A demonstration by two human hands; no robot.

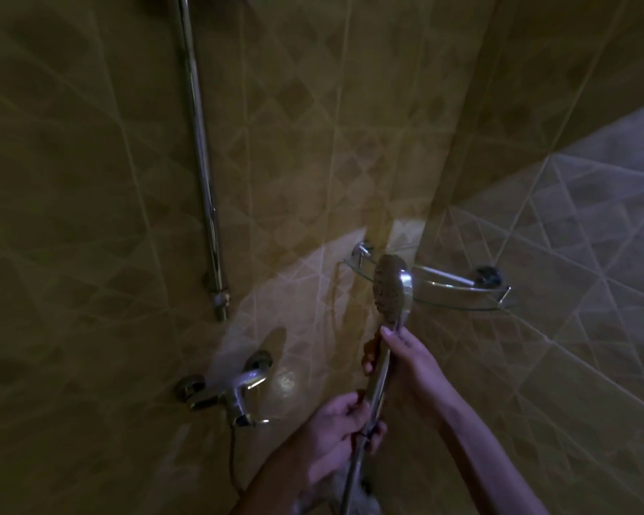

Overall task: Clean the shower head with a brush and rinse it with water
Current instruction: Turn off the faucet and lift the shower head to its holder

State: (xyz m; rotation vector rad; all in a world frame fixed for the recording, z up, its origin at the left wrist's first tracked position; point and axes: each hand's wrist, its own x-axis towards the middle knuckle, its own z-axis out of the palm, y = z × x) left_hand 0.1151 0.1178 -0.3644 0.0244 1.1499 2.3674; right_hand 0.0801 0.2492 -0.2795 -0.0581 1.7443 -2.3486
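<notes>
Left hand (pixel 344 421) and right hand (pixel 406 360) grip upright shower head (pixel 389 288) handle

Both forearms bare, reaching forward and up. Right hand (pixel 406 360) higher, fingers and thumb curled in closed grip. Left hand (pixel 341 427) lower, just beside it, fingers likewise curled.

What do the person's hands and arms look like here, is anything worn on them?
Both are bare. The left hand and right hand show no gloves, and no rings or watch can be made out in the dim light. Both forearms are uncovered as far as the picture's lower edge, with no sleeve in view. The fingernails look short and plain.
</notes>
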